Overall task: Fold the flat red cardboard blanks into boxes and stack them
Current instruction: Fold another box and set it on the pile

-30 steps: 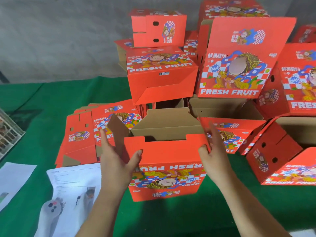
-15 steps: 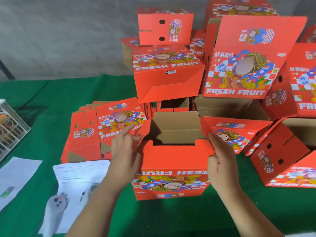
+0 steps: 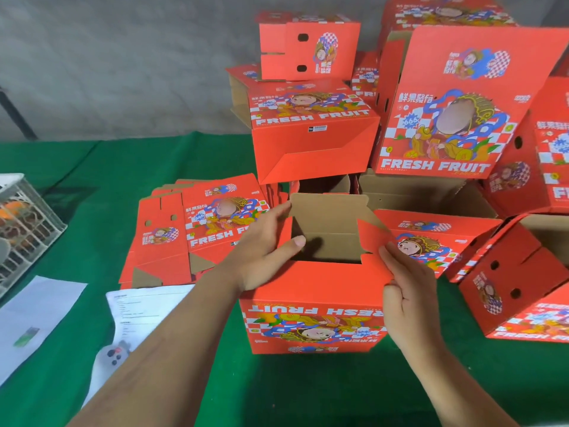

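A half-folded red box (image 3: 314, 303) stands upside down on the green table in front of me, its top open and brown inside. My left hand (image 3: 261, 245) lies over the box's left side flap, fingers stretched along it and thumb hooked over the edge into the opening. My right hand (image 3: 406, 288) grips the near right corner, fingers touching the right flap (image 3: 372, 235). A pile of flat red blanks (image 3: 184, 232) lies to the left. Folded boxes (image 3: 311, 134) are stacked behind.
More finished boxes (image 3: 517, 272) crowd the right side. A large red panel (image 3: 462, 103) leans at the back right. White papers (image 3: 135, 306) and a white controller (image 3: 114, 355) lie at the left front. A wire crate (image 3: 21, 229) sits at the far left edge.
My left hand has moved up and right, pressing the left side flap inward over the opening. The right flap has swung in toward the opening under my right hand.
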